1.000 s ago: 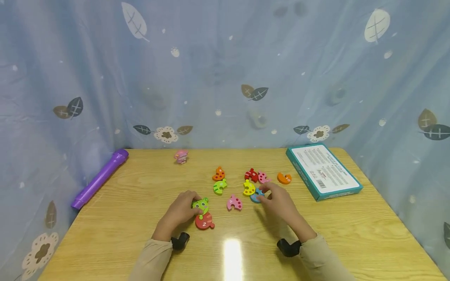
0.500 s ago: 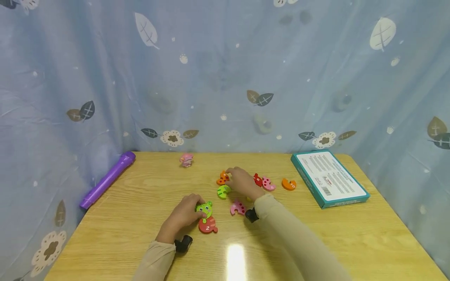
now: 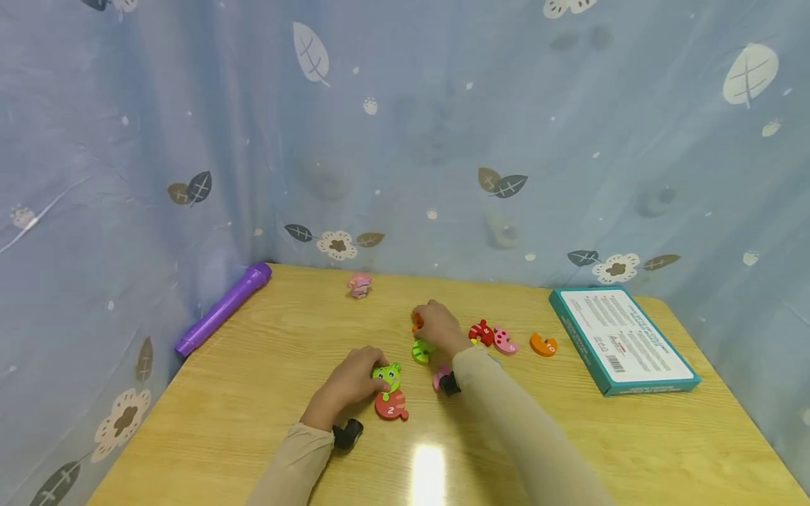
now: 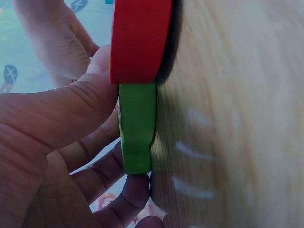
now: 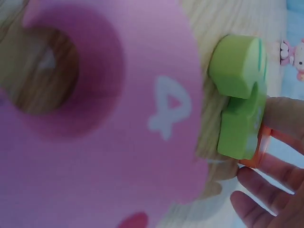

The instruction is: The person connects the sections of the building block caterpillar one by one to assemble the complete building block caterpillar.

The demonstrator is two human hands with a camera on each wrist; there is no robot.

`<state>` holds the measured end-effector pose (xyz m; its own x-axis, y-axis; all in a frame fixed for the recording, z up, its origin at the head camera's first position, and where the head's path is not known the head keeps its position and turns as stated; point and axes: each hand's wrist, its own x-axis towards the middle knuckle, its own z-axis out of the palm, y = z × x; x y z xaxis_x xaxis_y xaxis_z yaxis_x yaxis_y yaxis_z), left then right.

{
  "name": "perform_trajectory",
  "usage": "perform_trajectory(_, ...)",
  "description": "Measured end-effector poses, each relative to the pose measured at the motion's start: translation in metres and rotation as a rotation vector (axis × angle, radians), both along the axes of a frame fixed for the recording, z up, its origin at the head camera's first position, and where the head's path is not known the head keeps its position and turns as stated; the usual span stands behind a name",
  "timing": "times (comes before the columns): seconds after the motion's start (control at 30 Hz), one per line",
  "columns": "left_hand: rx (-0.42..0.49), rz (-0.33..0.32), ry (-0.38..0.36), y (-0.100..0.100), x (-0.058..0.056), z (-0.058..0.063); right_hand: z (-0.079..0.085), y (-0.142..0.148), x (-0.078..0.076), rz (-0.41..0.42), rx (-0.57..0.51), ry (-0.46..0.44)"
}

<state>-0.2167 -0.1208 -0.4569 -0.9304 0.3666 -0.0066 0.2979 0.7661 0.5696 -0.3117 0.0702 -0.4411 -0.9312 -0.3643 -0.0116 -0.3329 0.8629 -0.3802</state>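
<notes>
**Left hand steadies the green head, right hand reaches the orange piece**

Head view shows the left hand (image 3: 344, 386) curled around the green head piece (image 3: 387, 375), thumb and fingers pinching its edges; it lies flat on the table (image 3: 253, 393), touching the red "2" piece (image 3: 390, 407). The right hand (image 3: 436, 327) reaches across the pink "4" piece (image 3: 439, 377), its fingers bent over the orange piece (image 3: 416, 323) just behind the light-green piece (image 3: 420, 351); whether they actually grip it I cannot tell. To do this well, keep the green-and-red pair pressed still, and lift the orange piece clear without nudging its green neighbour.
</notes>
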Motion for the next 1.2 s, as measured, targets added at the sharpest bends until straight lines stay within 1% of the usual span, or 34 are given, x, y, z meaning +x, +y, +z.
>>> perform_trajectory(0.1, 0.003, -0.019, -0.019, 0.001, 0.0, 0.001, 0.002, 0.003, 0.005, -0.012, -0.014, 0.012)
perform_trajectory(0.2, -0.011, -0.003, -0.022, -0.001, -0.001, 0.002, 0.012, 0.003, 0.012, -0.015, -0.034, 0.033)
perform_trajectory(0.33, -0.023, 0.023, -0.024, -0.002, -0.003, 0.001, 0.022, 0.004, 0.033, 0.007, -0.04, 0.062)
perform_trajectory(0.4, -0.023, 0.033, -0.029, -0.002, -0.003, 0.002, 0.027, 0.005, 0.049, 0.024, -0.06, 0.07)
perform_trajectory(0.47, -0.024, 0.037, -0.037, -0.002, -0.003, 0.004, 0.029, 0.006, 0.067, 0.033, -0.092, 0.075)
perform_trajectory(0.6, -0.033, 0.029, -0.041, 0.0, -0.003, 0.006, 0.028, 0.009, 0.108, 0.015, -0.127, 0.076)
perform_trajectory(0.7, -0.03, 0.027, -0.04, 0.003, -0.003, 0.005, 0.02, 0.011, 0.134, 0.0, -0.096, 0.074)
perform_trajectory(0.77, -0.024, 0.028, -0.034, 0.003, -0.003, 0.005, 0.016, 0.011, 0.146, -0.001, -0.07, 0.079)
perform_trajectory(0.87, -0.016, 0.023, -0.047, 0.005, -0.004, 0.005, 0.01, 0.011, 0.157, -0.011, -0.046, 0.082)
perform_trajectory(1.0, -0.024, 0.02, -0.049, 0.004, -0.004, 0.005, 0.006, 0.006, 0.163, -0.026, 0.003, 0.091)
perform_trajectory(1.2, -0.025, 0.041, -0.03, 0.001, -0.004, 0.007, 0.004, -0.005, 0.166, -0.05, 0.057, 0.19)
